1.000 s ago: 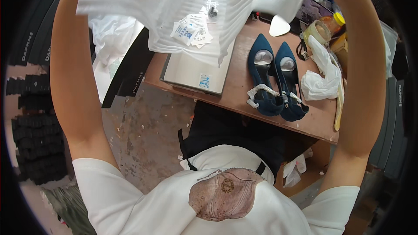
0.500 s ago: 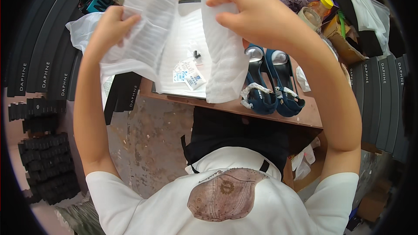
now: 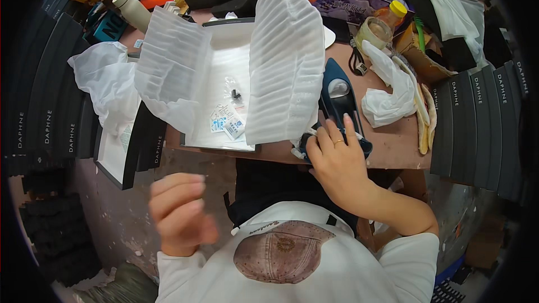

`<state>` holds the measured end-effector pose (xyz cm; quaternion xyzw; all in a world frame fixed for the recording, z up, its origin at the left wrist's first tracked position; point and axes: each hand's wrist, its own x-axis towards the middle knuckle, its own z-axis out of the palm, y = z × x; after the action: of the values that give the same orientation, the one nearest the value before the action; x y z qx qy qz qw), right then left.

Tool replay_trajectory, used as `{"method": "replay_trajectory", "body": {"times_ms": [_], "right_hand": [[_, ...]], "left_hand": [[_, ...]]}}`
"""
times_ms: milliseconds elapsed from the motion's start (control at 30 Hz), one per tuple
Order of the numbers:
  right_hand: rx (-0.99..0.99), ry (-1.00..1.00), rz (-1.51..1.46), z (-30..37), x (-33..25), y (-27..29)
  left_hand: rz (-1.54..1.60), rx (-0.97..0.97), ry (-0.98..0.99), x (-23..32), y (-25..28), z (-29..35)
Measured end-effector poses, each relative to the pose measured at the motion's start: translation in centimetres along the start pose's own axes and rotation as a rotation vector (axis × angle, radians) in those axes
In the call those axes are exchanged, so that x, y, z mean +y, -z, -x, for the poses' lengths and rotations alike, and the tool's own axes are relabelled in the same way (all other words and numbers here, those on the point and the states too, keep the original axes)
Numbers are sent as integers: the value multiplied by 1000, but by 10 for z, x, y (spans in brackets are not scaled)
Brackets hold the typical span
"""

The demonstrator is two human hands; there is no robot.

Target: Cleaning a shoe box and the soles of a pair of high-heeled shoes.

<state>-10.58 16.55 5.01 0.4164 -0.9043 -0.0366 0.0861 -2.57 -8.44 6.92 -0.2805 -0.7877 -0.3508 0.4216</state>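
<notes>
Over a dark blue sandal [image 3: 333, 70] on the table, my right hand [image 3: 341, 163] rests with its fingers stretched and apart. Its partner is mostly hidden behind the raised sheet; a white-wrapped strap end shows by the fingers. My left hand [image 3: 181, 210], slightly blurred, hovers before the table edge, fingers loosely bent and holding nothing. Ribbed white packing sheet [image 3: 286, 62] stands up as two flaps from an open shoe box [image 3: 227, 45]. Inside lie white-and-blue sachets [image 3: 234, 128] and a small black piece [image 3: 236, 95] in clear plastic.
Dark shoe boxes [image 3: 48, 101] are stacked at left, and more boxes [image 3: 477, 123] at right. An opened box [image 3: 137, 148] leans at the table's left. Crumpled white paper [image 3: 387, 104], a tape roll [image 3: 375, 32] and a yellow-capped bottle [image 3: 394, 12] stand right; a white bottle [image 3: 132, 11] is back left.
Both hands have let go of the packing sheet, whose flaps stay raised. My right hand has come down onto the sandals; my left hand has drawn back toward my body.
</notes>
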Motion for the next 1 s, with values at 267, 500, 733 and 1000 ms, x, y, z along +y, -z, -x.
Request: {"method": "replay_trajectory", "body": {"times_ms": [267,500,733,1000], "right_hand": [[249,-30,-673,-2,40,20],[1210,-839,-1621,65,77,42],[1334,-1082,-1923,141,110,-17],[1452,-661,-2657,112,46,25]], "left_hand": [[494,147,1015,4,-83,54],[434,20,792,19,-103,38],[633,-39,643,35,-138,6],[1418,47,872,40,-167,-72]]}}
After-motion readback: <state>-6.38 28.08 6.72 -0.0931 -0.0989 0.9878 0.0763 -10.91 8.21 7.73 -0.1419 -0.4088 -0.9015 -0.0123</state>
